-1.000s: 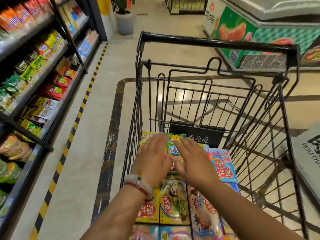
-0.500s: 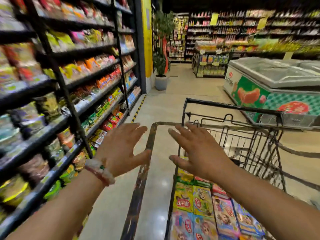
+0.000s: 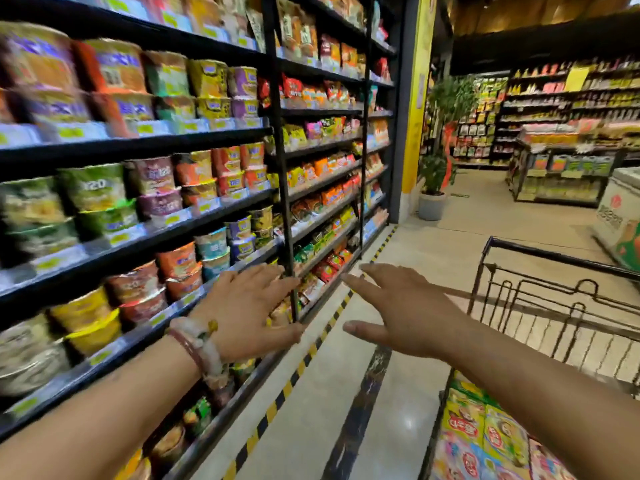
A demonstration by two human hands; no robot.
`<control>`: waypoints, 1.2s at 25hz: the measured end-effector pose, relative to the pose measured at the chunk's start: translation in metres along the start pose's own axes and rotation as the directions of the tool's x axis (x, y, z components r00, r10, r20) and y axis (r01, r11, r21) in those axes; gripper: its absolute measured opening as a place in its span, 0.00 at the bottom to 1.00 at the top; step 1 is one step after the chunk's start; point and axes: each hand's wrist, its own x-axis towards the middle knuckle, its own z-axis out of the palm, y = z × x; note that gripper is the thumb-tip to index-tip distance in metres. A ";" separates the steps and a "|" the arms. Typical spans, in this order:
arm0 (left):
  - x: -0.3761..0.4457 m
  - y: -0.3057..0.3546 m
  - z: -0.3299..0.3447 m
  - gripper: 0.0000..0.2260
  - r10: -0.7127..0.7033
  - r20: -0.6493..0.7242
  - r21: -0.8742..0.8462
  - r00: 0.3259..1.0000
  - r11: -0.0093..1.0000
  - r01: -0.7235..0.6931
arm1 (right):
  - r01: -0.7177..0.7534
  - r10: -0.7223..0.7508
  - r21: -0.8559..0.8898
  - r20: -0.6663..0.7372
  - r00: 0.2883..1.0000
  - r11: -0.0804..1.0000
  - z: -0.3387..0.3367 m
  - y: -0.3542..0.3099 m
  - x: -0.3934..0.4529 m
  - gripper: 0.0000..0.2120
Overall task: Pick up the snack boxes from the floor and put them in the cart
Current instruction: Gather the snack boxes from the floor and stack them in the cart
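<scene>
The black wire shopping cart (image 3: 540,289) stands at the right, its handle bar toward the aisle. Several colourful snack boxes (image 3: 485,434) lie flat in its bottom, at the lower right corner of the view. My left hand (image 3: 249,313), with bracelets on the wrist, is held out in the air in front of the shelves, fingers straight and spread, holding nothing. My right hand (image 3: 401,313) is stretched out over the floor left of the cart, fingers straight, also holding nothing. No snack box shows on the floor in this view.
Tall black shelves (image 3: 173,140) packed with noodle cups and snack bags line the left side. A yellow-black stripe (image 3: 311,351) runs along their base. A potted plant (image 3: 433,188) stands by a yellow pillar; a chest freezer (image 3: 620,223) is at the far right.
My hands have come up out of the cart, where they pressed on the boxes, and now hover open in the air. The view has swung up and left toward the shelves.
</scene>
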 end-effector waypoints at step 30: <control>-0.573 0.044 -0.063 0.42 -0.933 0.011 0.101 0.360 0.360 0.928 | 0.960 -0.942 0.048 -0.186 0.279 0.275 -0.051 -0.445 -0.124 0.39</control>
